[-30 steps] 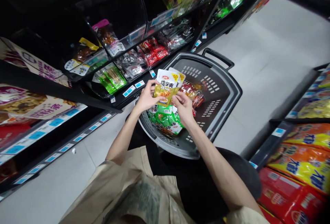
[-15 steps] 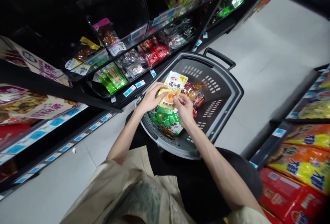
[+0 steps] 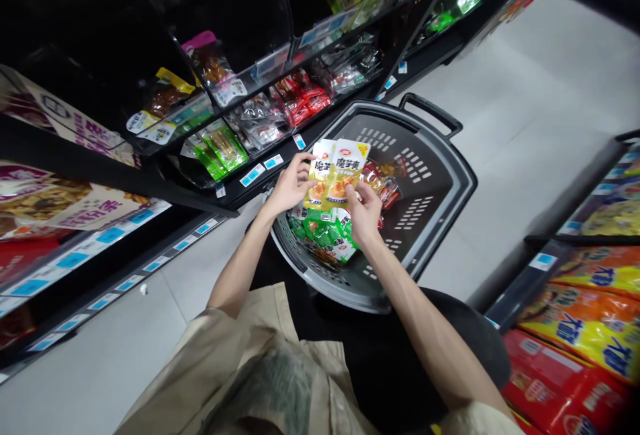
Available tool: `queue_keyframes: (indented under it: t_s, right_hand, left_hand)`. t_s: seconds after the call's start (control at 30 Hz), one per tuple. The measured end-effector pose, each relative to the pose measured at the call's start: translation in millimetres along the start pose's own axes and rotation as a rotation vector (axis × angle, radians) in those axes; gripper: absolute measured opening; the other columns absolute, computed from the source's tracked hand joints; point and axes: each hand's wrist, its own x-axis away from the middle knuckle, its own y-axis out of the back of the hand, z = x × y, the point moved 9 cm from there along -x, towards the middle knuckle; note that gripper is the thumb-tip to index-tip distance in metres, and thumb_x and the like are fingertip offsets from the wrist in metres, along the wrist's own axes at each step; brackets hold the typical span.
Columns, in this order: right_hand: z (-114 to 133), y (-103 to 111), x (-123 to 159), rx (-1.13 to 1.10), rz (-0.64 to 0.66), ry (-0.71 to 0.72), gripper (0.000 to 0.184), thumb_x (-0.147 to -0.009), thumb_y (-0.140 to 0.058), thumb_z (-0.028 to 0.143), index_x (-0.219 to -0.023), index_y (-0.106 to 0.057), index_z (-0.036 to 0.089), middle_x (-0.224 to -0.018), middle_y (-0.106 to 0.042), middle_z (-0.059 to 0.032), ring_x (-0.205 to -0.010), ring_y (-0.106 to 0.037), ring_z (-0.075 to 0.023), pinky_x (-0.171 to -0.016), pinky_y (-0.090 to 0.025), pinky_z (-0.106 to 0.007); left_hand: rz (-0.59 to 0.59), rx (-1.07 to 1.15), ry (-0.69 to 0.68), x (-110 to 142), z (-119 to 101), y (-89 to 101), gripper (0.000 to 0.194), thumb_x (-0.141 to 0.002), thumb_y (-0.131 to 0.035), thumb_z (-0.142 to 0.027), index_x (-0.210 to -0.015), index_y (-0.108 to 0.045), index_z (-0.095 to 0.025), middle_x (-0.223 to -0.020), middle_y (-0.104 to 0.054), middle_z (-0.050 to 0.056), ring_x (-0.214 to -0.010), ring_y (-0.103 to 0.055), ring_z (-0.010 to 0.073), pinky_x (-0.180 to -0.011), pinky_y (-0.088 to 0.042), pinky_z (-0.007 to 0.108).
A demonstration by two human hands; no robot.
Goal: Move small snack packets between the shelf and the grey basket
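Note:
Two yellow-and-white snack packets are held side by side over the shopping basket, partly overlapping. My left hand [image 3: 293, 186] grips the left snack packet [image 3: 317, 181] by its left edge. Pinched at its lower right corner by my right hand [image 3: 367, 211] is the right snack packet [image 3: 347, 167]. Below them in the grey shopping basket [image 3: 440, 185] lie several green snack packets [image 3: 330, 238]. Red snack packets [image 3: 387, 189] rest behind my right hand, farther into the basket.
A black shelf with clear bins holds green packets [image 3: 220, 149], red packets [image 3: 305, 98] and silver packets [image 3: 257, 121]. The basket's handle [image 3: 433, 113] lies folded outward over the floor [image 3: 515, 108]. On the right, a low shelf carries orange noodle bags [image 3: 580, 318] and red packs [image 3: 560, 381].
The packets, stacked together before, are now spread apart side by side, showing two fronts. My right hand has shifted slightly right with one packet.

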Motion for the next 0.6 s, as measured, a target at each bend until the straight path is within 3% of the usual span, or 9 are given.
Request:
queue_keyframes:
  t_s: [0.13,0.2,0.3,0.47,0.6]
  right_hand:
    - [-5,32,-11,-0.034,-0.207,0.028,0.037,-0.08,-0.075,0.054,-0.099,-0.07,0.023,-0.099,-0.076,-0.002,-0.093,-0.069,-0.0207,-0.087,-0.056,-0.038]
    - [-10,42,-16,-0.039,-0.246,0.025,0.039,-0.081,-0.074,0.056,-0.101,-0.068,0.024,-0.097,-0.074,-0.0011,-0.09,-0.068,-0.0204,-0.083,-0.056,-0.037]
    - [-12,31,-16,-0.034,-0.142,0.012,0.038,-0.081,-0.075,0.056,-0.102,-0.068,0.025,-0.098,-0.075,-0.0007,-0.091,-0.069,-0.0202,-0.083,-0.057,-0.037]
    - [-10,-18,1,-0.078,0.193,-0.111,0.033,-0.082,-0.076,0.056,-0.101,-0.072,0.029,-0.098,-0.077,0.0002,-0.092,-0.071,-0.0198,-0.085,-0.059,-0.037]
    - [-6,-24,6,-0.082,0.192,-0.115,0.038,-0.082,-0.074,0.063,-0.097,-0.073,0.028,-0.1,-0.076,0.0003,-0.093,-0.07,-0.0191,-0.089,-0.059,-0.038]
  left_hand:
    - [-0.019,0.01,0.022,0,5,1.6,0.049,-0.082,-0.065,-0.009,-0.125,-0.049,-0.028,-0.101,-0.065,0.001,-0.089,-0.068,0.0138,-0.069,-0.054,0.022]
    - [-0.016,0.023,0.025,0,6,1.1,0.05,-0.082,-0.064,-0.008,-0.124,-0.049,-0.028,-0.102,-0.065,0.001,-0.09,-0.068,0.014,-0.07,-0.055,0.022]
    - [-0.011,0.036,0.023,0,7,0.4,0.049,-0.082,-0.066,-0.01,-0.124,-0.049,-0.028,-0.102,-0.066,0.001,-0.089,-0.069,0.0143,-0.071,-0.056,0.024]
    - [-0.012,0.025,0.011,1,8,0.1,0.049,-0.081,-0.07,-0.011,-0.123,-0.051,-0.028,-0.1,-0.065,0.001,-0.089,-0.069,0.0149,-0.071,-0.058,0.024]
    - [-0.034,-0.005,-0.008,3,4,0.6,0.048,-0.08,-0.073,-0.015,-0.121,-0.052,-0.027,-0.096,-0.064,0.0,-0.086,-0.068,0.0143,-0.066,-0.056,0.022]
